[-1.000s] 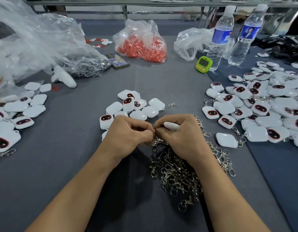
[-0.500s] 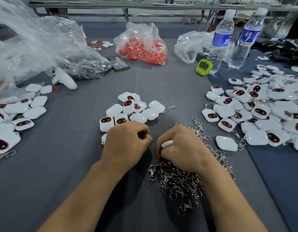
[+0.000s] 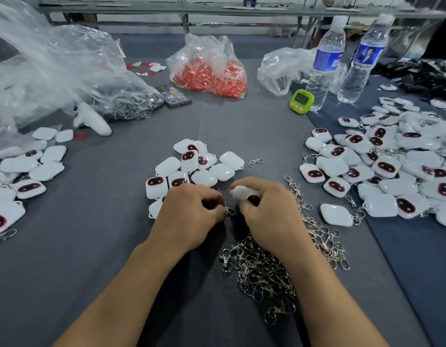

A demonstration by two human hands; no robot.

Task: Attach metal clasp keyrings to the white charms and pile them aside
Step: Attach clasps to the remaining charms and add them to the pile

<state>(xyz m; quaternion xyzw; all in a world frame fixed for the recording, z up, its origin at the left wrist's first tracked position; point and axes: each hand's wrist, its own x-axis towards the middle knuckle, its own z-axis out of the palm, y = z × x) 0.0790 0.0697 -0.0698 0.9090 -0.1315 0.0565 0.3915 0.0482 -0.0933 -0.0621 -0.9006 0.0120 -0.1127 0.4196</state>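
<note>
Head view: at centre frame the left hand [image 3: 191, 214] pinches one clasp keyring [image 3: 230, 211]. The right hand [image 3: 269, 216] curls round one white charm [image 3: 242, 192]. The two hands sit close together, just apart, low over the surface [image 3: 91, 246].

The job looks midway. A big finished pile [image 3: 392, 171] fills the right of the frame, while roughly a dozen charms wait in the cluster [image 3: 191, 166] just above the hands. The keyring heap [image 3: 262, 269] at lower centre is too tangled to count, and one stray keyring [image 3: 256, 162] lies beside the cluster.
</note>
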